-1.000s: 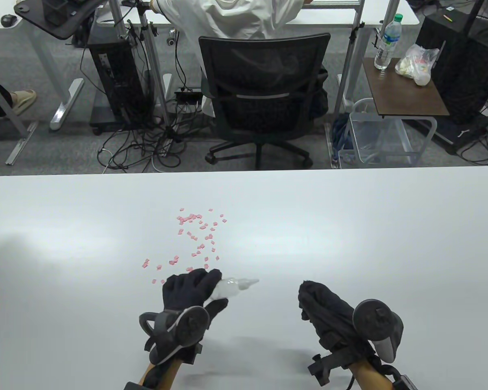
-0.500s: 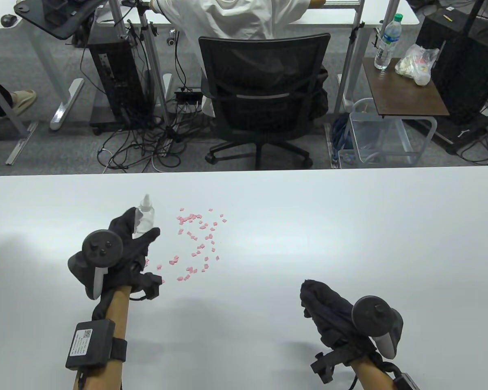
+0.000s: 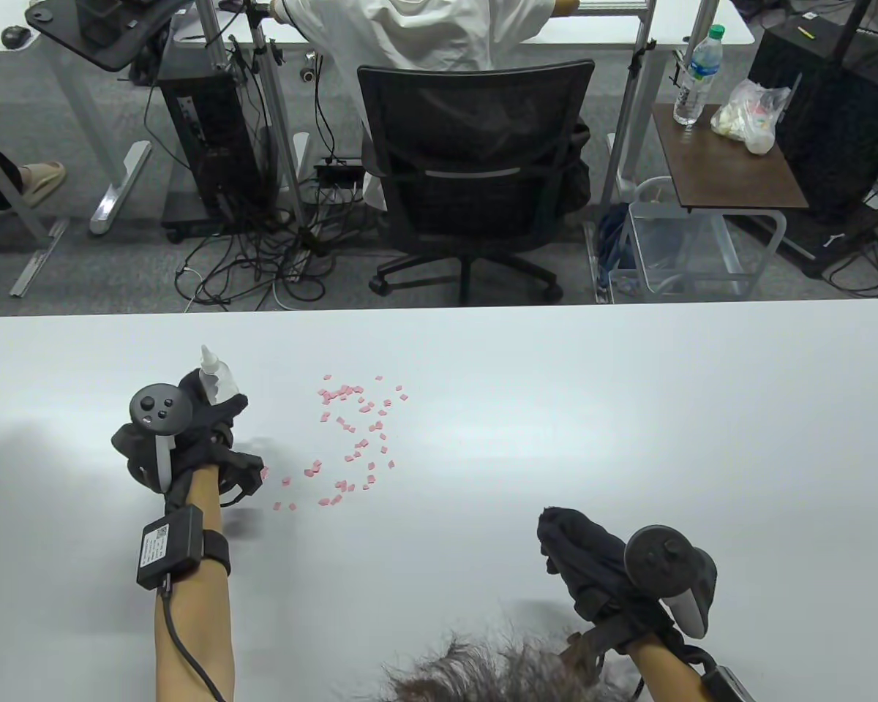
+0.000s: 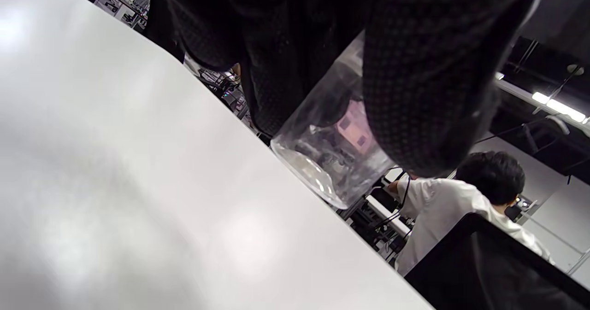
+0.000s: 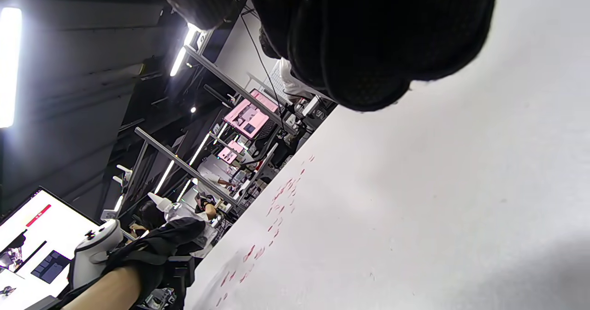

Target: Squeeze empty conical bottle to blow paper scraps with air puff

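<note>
clear plastic bottle (image 3: pixel 216 379), glossy white table (image 3: pixel 556 409)

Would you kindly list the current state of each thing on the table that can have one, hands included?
conical bottle: clear, gripped upright, nozzle up, off the table.
left hand: grips the bottle, left of the scraps.
right hand: holds nothing, fingers curled, low at the table's near right.
paper scraps: pink, scattered loosely on the table.

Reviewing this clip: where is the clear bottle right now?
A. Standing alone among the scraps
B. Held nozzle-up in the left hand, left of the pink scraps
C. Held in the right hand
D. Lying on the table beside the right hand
B: the left hand grips the bottle, nozzle up, left of the paper scraps.
</note>
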### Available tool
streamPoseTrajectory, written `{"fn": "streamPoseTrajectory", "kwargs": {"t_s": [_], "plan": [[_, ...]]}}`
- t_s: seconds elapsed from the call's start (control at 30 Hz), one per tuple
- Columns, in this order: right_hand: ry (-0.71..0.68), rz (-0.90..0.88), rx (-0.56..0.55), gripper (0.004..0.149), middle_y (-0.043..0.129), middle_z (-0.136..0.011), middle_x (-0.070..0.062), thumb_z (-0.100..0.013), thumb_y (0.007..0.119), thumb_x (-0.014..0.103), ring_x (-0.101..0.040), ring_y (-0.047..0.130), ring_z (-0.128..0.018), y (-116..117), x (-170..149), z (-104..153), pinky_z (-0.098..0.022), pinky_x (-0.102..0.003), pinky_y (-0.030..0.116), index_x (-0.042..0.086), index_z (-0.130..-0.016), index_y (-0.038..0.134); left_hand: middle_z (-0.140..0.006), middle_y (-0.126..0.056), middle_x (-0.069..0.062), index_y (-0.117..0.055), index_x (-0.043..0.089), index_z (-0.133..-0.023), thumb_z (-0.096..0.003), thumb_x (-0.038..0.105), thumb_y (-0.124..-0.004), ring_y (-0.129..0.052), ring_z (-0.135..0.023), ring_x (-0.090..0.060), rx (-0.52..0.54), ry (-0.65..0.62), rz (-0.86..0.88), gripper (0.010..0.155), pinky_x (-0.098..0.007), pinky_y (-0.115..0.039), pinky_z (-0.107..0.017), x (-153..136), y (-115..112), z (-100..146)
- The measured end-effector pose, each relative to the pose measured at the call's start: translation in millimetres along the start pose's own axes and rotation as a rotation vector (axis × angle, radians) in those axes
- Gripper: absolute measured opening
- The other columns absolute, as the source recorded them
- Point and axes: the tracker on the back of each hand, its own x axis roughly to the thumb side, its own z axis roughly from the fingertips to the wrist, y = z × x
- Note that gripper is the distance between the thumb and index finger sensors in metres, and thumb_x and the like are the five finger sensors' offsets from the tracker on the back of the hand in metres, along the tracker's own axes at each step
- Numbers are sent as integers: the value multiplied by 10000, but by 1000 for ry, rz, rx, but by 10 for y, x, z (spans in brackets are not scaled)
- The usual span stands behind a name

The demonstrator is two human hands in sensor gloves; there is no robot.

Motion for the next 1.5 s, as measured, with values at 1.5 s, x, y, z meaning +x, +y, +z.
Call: {"fn": "streamPoseTrajectory", "kwargs": {"t_s": [1.5], "plan": [[-13,-42,-62,419,908,-793,-238,-601,743,336,-356,994,-580,-169,75,-2,-444,-534,863,67,-898,865,-1142,-757,-59,-632,236,-1136,-386,544,-1045,-866,-1033,-252,-175,-25,-331,910,-463,-584,-820,-131,334,473]]}}
